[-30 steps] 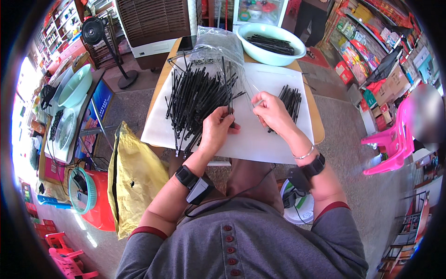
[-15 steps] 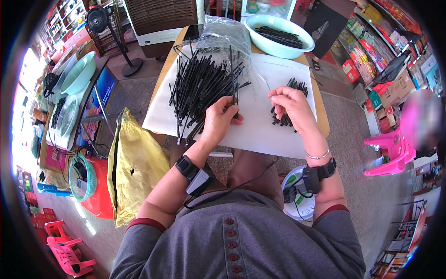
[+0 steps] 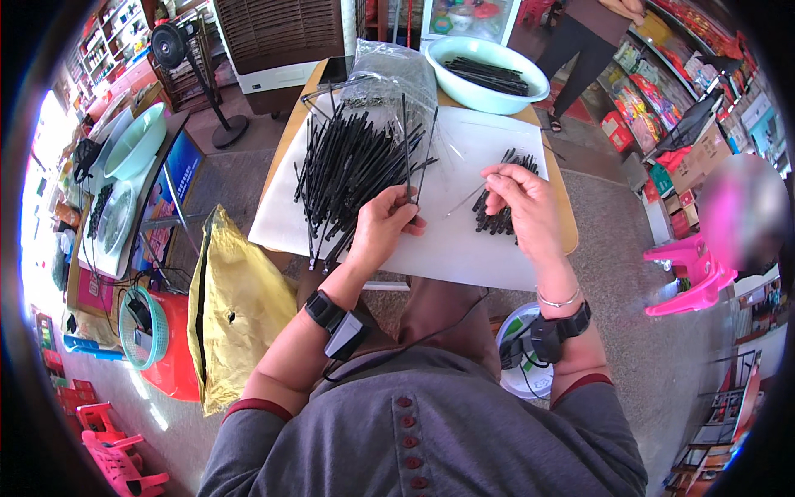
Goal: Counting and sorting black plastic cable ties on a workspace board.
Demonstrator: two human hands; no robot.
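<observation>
The left hand (image 3: 387,219) is closed in a pinch on a couple of black sticks (image 3: 426,166) that stand up from the fingers. The thumb and curled fingers cover their lower ends, so the exact number in the grip is hard to tell. The right hand (image 3: 523,203) has its thumb and forefinger pinched on a thin rod (image 3: 464,202), which slants down to the left; its upper end is hidden in the fingers, and its material cannot be told.

A large pile (image 3: 344,170) of similar sticks lies on a white sheet (image 3: 447,253), just left of the left hand; they overlap so heavily that single ones are hard to pick out. A smaller pile (image 3: 490,217) lies beside the right hand, which hides part of it. The sheet covers most of the wooden surface (image 3: 562,211), leaving a strip bare along the right edge.

At the back, a clear plastic bag (image 3: 396,68) is blurred by glare and creases, its contents unclear. Beside it, a pale green bowl (image 3: 497,103) holds more sticks. Below the surface, the right forearm's strapped device (image 3: 546,340) partly covers a white bucket (image 3: 527,381). A person (image 3: 573,50) standing beyond is cut off by the upper edge.
</observation>
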